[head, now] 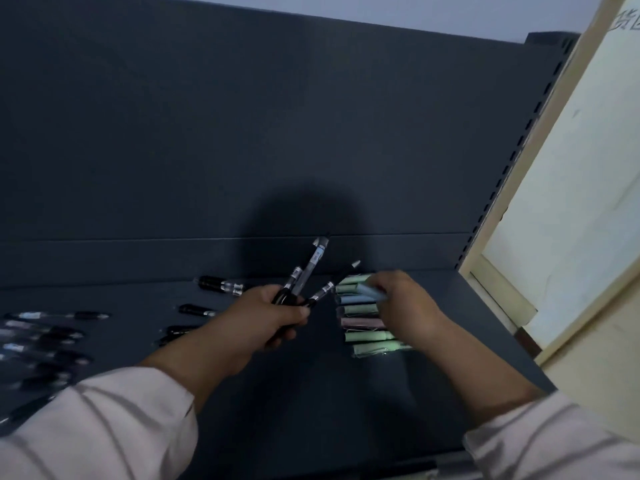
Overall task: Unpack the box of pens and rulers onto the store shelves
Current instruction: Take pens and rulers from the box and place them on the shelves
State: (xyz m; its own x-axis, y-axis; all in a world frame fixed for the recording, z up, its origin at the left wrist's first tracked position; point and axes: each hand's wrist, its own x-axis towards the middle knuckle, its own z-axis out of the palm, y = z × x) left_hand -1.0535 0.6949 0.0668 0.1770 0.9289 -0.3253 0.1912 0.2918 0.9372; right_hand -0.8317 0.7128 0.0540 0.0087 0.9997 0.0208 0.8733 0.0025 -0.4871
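My left hand (277,315) grips a fan of several black-and-clear pens (313,266) whose tips point up and away over the dark shelf (311,393). Just to the right, my right hand (403,303) pinches a light blue pastel pen (370,292) at the far end of a row of pastel pens (363,327), green, blue and pink, lying side by side on the shelf. The hand covers the right ends of that row.
More black pens lie on the shelf: three near the middle (221,285) and several at the left edge (45,337). The shelf's dark back panel (242,133) rises behind. A cream wall and slotted upright (512,161) bound the right side.
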